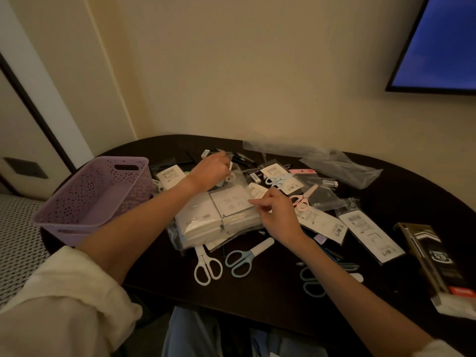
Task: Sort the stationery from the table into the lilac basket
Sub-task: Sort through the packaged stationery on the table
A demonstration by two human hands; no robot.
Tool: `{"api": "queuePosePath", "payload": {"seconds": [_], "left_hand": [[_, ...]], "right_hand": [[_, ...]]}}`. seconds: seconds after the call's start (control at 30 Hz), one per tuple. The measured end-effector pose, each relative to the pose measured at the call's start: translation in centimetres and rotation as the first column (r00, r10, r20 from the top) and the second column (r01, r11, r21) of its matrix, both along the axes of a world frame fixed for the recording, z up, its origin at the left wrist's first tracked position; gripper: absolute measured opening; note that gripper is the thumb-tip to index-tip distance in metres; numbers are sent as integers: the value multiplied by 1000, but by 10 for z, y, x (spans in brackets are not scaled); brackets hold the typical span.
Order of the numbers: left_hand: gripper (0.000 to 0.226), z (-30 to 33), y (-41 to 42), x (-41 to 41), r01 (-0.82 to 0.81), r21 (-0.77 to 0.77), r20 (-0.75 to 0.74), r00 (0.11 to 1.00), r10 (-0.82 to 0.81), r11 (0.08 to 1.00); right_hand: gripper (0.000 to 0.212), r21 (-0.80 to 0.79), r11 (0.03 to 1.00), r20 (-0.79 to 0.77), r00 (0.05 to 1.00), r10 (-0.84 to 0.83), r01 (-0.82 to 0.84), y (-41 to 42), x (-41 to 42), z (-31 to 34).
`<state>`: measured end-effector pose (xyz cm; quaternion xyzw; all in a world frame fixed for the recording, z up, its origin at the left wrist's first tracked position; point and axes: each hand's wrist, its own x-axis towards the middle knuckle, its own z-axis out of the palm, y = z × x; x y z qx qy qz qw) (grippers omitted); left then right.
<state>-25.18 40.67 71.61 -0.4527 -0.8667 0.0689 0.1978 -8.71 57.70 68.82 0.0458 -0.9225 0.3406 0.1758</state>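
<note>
The lilac basket (95, 191) stands at the table's left with nothing visible inside. A bagged stack of white notebooks (213, 217) lies in the middle of the dark table (270, 287). My left hand (210, 173) reaches over the far part of the pile and pinches a small white item, perhaps an eraser. My right hand (277, 215) has curled fingers at the notebook stack's right edge, pinching its clear wrapping. White scissors (207, 264) and blue scissors (244, 256) lie near the front. Pink scissors (302, 200) lie right of my right hand.
Packaged stationery cards (371, 233) and empty clear bags (340, 166) spread across the right side. A dark boxed item (435, 264) sits at the right edge. More scissors (313, 282) lie under my right forearm. A wall screen (438, 47) hangs at the upper right.
</note>
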Motion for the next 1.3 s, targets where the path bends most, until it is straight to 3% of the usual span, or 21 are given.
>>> {"api": "queuePosePath", "payload": {"seconds": [0.07,0.17,0.23,0.33,0.43,0.6,0.8,1.0,1.2,1.3], "left_hand": [[13,2,3,3,41,-49,-19,999,-42,998],[15,5,9,10,1,-258,-57,998,-17,966],[20,9,13,13,-61,-370,-74,997,35,927],[20,11,17,17,-79,-396,-25,997,75,915],[24,6,16,19,-104,-339,96,985,144,935],[37,-7,17,34,-267,-66,379,885,272,961],[65,-14,24,39,-380,-148,467,787,403,913],[52,-17,21,36,-440,-13,585,725,363,898],[43,-24,22,36,-525,149,663,681,310,838],[43,-24,22,41,-524,142,637,698,327,840]], "right_hand": [[30,129,991,14,999,33,-35,1,3,0],[34,257,964,65,996,57,-72,1,7,1],[34,300,950,81,994,67,-88,2,9,2],[32,294,953,95,994,52,-78,3,11,3],[31,263,962,100,994,54,-79,3,13,3],[29,238,963,140,986,94,-125,9,10,4],[28,316,936,117,985,126,-157,9,11,1],[30,424,892,114,986,120,-158,9,6,-1],[27,420,892,108,985,135,-168,12,3,1],[21,365,915,121,983,136,-172,12,4,8]]}}
